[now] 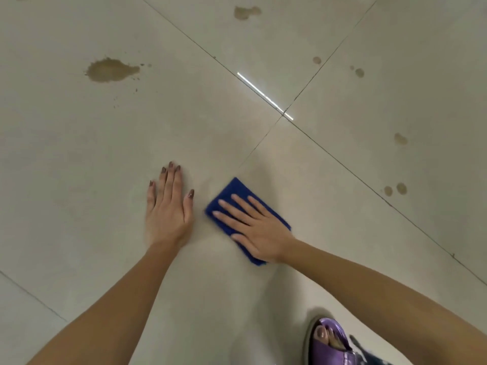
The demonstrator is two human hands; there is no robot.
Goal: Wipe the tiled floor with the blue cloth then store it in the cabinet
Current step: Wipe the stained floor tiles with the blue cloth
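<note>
Beige tiled floor (79,180) is filling the whole frame. Left hand (167,212) is resting flat on it near centre, fingers straight and holding nothing. Right hand (259,230) is pressing straight fingers onto the blue cloth (229,189), which is lying just right of centre. Purple sandal (329,343) is showing lower right, and a brown stain (110,70) is sitting upper left.

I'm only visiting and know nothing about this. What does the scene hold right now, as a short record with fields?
left hand: flat on bare tile, fingers straight, holding nothing
right hand: pressed flat on the blue cloth
floor: pale tiles, dark joints
dirt: large brown stain far left, smaller spots at right
foot: purple sandal, bottom right
</note>
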